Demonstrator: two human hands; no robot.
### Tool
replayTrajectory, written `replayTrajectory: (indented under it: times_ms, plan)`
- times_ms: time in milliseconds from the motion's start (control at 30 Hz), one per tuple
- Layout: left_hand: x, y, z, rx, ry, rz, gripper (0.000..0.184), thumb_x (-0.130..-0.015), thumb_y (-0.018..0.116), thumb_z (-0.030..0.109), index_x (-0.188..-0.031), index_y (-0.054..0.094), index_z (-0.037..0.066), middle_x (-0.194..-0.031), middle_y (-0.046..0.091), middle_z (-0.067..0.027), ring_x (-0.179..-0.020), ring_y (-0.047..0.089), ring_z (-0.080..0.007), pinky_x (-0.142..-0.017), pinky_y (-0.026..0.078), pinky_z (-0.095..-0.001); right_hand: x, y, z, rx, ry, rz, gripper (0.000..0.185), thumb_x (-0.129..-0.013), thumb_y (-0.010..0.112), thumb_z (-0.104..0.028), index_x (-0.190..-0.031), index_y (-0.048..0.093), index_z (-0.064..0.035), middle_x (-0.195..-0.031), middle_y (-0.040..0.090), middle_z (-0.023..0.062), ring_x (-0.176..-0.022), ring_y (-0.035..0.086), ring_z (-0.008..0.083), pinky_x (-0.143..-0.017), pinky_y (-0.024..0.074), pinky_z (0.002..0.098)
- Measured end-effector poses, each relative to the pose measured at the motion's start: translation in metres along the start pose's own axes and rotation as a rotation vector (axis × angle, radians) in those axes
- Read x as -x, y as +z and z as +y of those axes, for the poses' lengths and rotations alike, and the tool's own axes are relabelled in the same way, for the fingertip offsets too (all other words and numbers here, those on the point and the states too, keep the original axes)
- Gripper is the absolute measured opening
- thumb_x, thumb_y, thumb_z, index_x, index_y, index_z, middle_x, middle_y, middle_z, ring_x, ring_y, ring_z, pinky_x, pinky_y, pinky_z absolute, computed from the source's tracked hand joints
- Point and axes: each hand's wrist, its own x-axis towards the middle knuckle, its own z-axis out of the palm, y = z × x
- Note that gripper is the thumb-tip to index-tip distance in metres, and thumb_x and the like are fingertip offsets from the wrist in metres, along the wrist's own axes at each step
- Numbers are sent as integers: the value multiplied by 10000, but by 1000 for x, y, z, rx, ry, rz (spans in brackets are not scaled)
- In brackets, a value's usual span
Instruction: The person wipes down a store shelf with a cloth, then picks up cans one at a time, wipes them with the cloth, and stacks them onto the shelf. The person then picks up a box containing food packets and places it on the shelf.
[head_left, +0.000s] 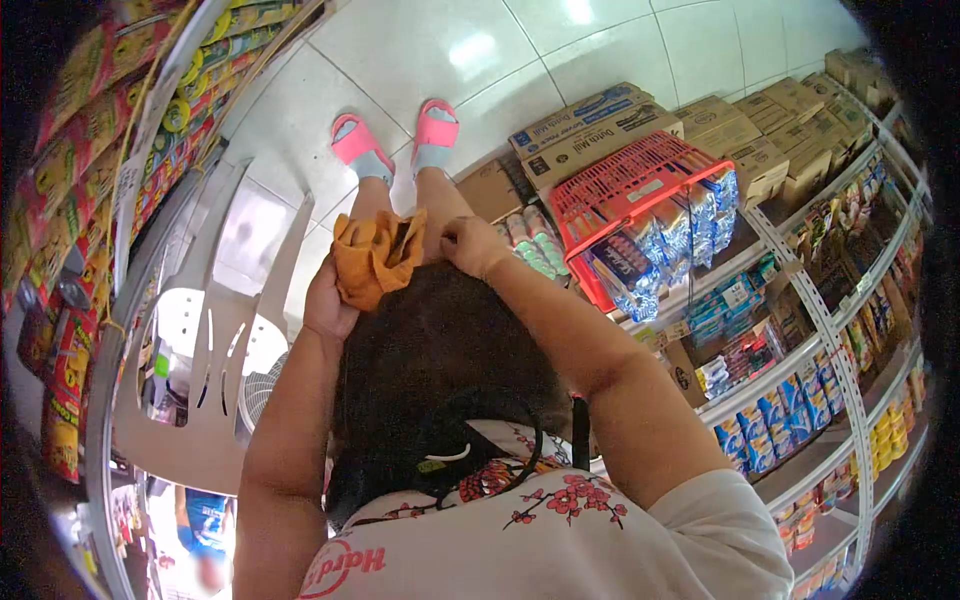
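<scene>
An orange-brown cloth [376, 262], bunched up, is in my left hand [328, 300], whose fingers are wrapped round its lower left side. The cloth hangs over my lap, above my legs. My right hand [474, 246] is beside my right knee, to the right of the cloth and apart from it. Its fingers are curled together, and anything between them is too small to make out. Dark shorts [440, 350] cover my lap below both hands.
A red basket [620, 190] full of blue packets stands at the right by cardboard boxes [590, 130] and shelves of goods [790, 420]. At the left are a pale plastic chair [180, 445] and hanging packets [80, 190]. Pink slippers [437, 132] are on the tiled floor.
</scene>
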Motion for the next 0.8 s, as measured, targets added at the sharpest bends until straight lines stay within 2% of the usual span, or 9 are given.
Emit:
replayTrajectory:
  times_ms: [167, 367, 433, 533, 633, 667, 700, 767, 800]
  plan:
    - [45, -3, 19, -31, 61, -33, 398, -985, 368, 299, -1264, 462, 30, -1229, 543, -106, -1127, 540, -236, -983, 431, -370, 15, -6, 6, -32, -68, 131, 276, -800, 553, -245, -886, 659, -6, -929, 631, 210, -916, 591, 377, -820, 463, 428]
    - [127, -6, 41, -48, 199, -46, 390, -984, 356, 268, -1272, 450, 23, -1228, 539, -113, -1135, 533, -244, -983, 429, -376, 58, -51, 11, 127, 35, 38, 332, -831, 550, -322, -974, 652, -41, -958, 638, 209, -944, 598, 369, -837, 463, 421]
    - [165, 12, 43, -37, 268, 36, 394, -984, 351, 265, -1277, 445, 18, -1229, 538, -116, -1135, 534, -247, -984, 428, -378, 53, -45, 61, 195, -47, 114, 346, -816, 555, -345, -963, 658, -49, -951, 640, 205, -966, 586, 379, -852, 458, 427]
    - [216, 13, 42, -81, 329, -21, 405, -974, 393, 269, -1269, 454, -3, -1218, 547, -119, -1097, 555, -232, -960, 444, -350, 83, -92, 55, 595, -109, -73, 254, -816, 545, -266, -925, 669, -73, -937, 666, 132, -992, 600, 297, -845, 467, 389]
    - [269, 7, 37, -210, 397, 116, 404, -973, 403, 273, -1230, 483, -27, -1157, 579, -117, -1055, 566, -197, -910, 463, -311, 73, -112, 85, 1274, -401, 33, 187, -816, 512, -170, -804, 689, -110, -900, 676, 84, -914, 629, 213, -791, 485, 348]
    - [287, 8, 35, -123, 384, 125, 386, -972, 410, 254, -1222, 484, -30, -1144, 581, -117, -1039, 571, -192, -909, 463, -311, 112, -140, 38, 468, -131, 189, 217, -799, 524, -192, -891, 691, -88, -917, 672, 112, -877, 636, 259, -773, 490, 374]
    - [301, -1, 32, -108, 419, 85, 378, -971, 415, 244, -1221, 483, -31, -1144, 581, -121, -1032, 575, -191, -903, 468, -310, 111, -155, 42, 448, -77, 104, 293, -792, 528, -258, -968, 672, -73, -943, 661, 159, -871, 634, 325, -754, 496, 410]
    - [323, -19, 27, -45, 452, -39, 362, -972, 425, 226, -1216, 475, -37, -1138, 581, -130, -1003, 593, -189, -887, 485, -304, 105, -173, 43, 554, -243, 289, 334, -791, 548, -303, -982, 655, -50, -912, 655, 193, -848, 628, 352, -728, 498, 430]
    - [339, -23, 24, 2, 484, -51, 365, -971, 428, 228, -1218, 472, -38, -1136, 581, -132, -999, 596, -193, -884, 489, -306, 99, -186, 39, 671, -253, 258, 325, -794, 552, -294, -973, 654, -43, -892, 652, 201, -841, 630, 353, -723, 499, 426]
